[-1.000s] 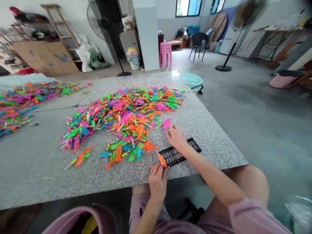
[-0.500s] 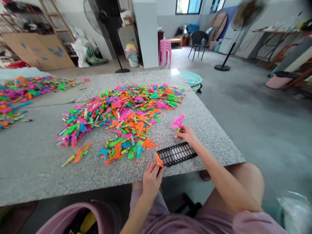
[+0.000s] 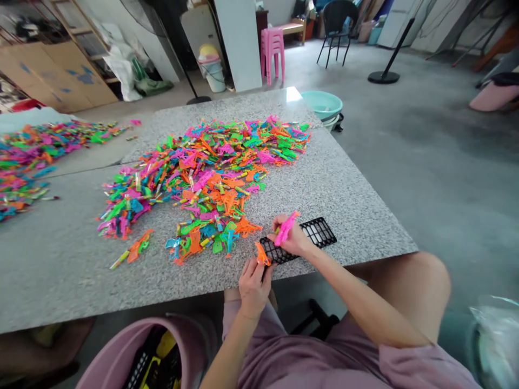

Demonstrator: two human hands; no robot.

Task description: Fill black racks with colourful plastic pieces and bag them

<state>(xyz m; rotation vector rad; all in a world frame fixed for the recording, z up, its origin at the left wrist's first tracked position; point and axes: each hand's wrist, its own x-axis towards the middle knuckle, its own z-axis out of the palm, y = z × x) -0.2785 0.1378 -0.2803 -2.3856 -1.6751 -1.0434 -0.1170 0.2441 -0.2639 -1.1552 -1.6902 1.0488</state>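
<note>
Your right hand point(image 3: 295, 240) grips a pink toy gun point(image 3: 286, 230) over the black rack point(image 3: 323, 230), at twelve o'clock. Your left hand point(image 3: 253, 285) bends round the rack's eight-o'clock corner, by an orange piece point(image 3: 262, 255); I cannot tell what it grips.

Head view, forward and down, tabletop point(image 3: 332, 183) close, periphery perhaps blurred

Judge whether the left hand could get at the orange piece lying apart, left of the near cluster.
Probably yes: bare tabletop along the front edge seems to leave the left hand a free way to the orange piece, though it may need to leave the black rack.
</note>
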